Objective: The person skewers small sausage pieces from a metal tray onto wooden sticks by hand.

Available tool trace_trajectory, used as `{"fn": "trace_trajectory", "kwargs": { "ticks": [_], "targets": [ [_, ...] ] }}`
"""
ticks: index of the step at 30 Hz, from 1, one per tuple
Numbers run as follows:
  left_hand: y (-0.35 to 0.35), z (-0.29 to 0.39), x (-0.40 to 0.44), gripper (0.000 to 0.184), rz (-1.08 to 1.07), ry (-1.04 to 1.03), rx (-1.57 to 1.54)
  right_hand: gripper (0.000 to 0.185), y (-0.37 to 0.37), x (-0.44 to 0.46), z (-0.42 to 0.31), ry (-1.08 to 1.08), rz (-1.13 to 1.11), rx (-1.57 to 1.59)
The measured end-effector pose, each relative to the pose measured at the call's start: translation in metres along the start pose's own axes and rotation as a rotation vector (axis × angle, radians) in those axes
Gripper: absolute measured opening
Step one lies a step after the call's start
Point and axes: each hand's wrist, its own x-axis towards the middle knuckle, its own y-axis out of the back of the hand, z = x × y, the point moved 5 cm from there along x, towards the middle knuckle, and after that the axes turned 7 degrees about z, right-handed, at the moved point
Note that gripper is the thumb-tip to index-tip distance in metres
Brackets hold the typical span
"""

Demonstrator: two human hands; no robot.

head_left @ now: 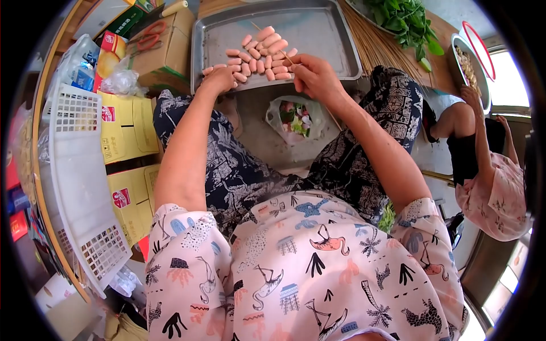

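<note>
Many small pink sausages [245, 69] lie in a heap at the near side of a metal tray [207, 42]. My right hand [314, 75] pinches a thin wooden skewer [285, 57] over the tray's right half, among the sausages; how many are on it I cannot tell. At the tray's near left edge, my left hand [219, 79] has its fingers down on the sausages; whether it grips one is unclear. A second thin stick [255, 25] pokes out beyond the heap.
Right of the tray lie many bare skewers [372, 42] and green leaves [401, 20]. A plastic bag [296, 119] of scraps is below. Red scissors [149, 38] rest on a carton [170, 54]. Another person [492, 187] sits right, beside a bowl [469, 68].
</note>
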Motion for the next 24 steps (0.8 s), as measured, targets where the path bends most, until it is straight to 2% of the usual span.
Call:
{"fn": "trace_trajectory", "kwargs": {
  "ticks": [2,3,5,7,8,10,11,13,14,22,24],
  "targets": [
    [0.006,0.009,-0.005,0.037,0.029,-0.121,0.039,0.022,0.002,-0.001,0.000,-0.016,0.008,-0.016],
    [0.008,0.010,-0.007,0.017,0.019,-0.094,0.022,0.022,0.002,-0.001,0.002,-0.014,0.012,-0.016],
    [0.024,0.017,-0.013,0.020,0.012,-0.071,0.007,0.022,0.002,0.001,0.006,-0.009,0.010,-0.040],
    [0.031,0.019,-0.021,0.016,-0.132,0.236,-0.398,0.022,0.001,0.001,0.008,0.004,-0.003,-0.043],
    [0.026,0.015,-0.019,0.016,-0.133,0.233,-0.398,0.022,0.000,0.001,0.007,0.018,-0.018,-0.046],
    [0.024,0.009,-0.013,0.026,-0.063,0.294,-1.233,0.021,-0.001,-0.002,0.004,0.014,-0.033,-0.048],
    [0.027,0.007,-0.011,0.026,-0.061,0.289,-1.232,0.021,-0.003,-0.004,0.002,0.009,-0.053,-0.049],
    [0.040,0.007,-0.012,0.025,-0.038,0.215,-1.712,0.021,-0.006,-0.006,0.002,-0.002,-0.080,-0.050],
    [0.045,0.008,-0.014,0.026,0.014,0.239,-1.812,0.021,-0.007,-0.006,0.002,0.005,-0.101,-0.044],
    [0.052,0.004,-0.015,0.023,0.018,0.250,-1.984,0.020,-0.014,-0.013,-0.004,-0.025,-0.156,-0.068],
    [0.056,0.006,-0.016,0.025,0.033,0.192,-2.010,0.022,-0.016,-0.014,-0.002,-0.025,-0.157,-0.067]
  ]
}}
